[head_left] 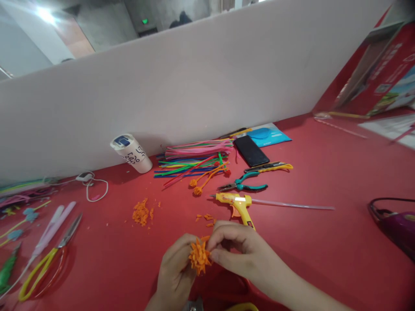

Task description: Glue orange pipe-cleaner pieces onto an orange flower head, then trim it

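A spiky orange flower (199, 257), seemingly made of fuzzy pipe cleaner, is held in my left hand (175, 270), its fingers closed around the back of it. My right hand (241, 246) pinches with thumb and forefinger at the flower's right edge; what lies between the fingertips is too small to tell. Small cut orange pieces (207, 217) lie just beyond my hands. A yellow glue gun (235, 199) with a clear glue stick rests beyond my right hand. Below my hands, a pair of scissors (194, 305) is partly cut off by the frame's bottom edge.
Orange scraps (141, 212) are piled at left of centre. Farther back are teal pliers (243, 183), pipe cleaners (194, 162), orange-headed stems (197, 190), a phone (252, 151) and a white tumbler (132, 154). Yellow-and-red-handled scissors (50, 263) and a hair-straightener-like tool (53, 229) lie left. A white partition (194, 86) stands behind.
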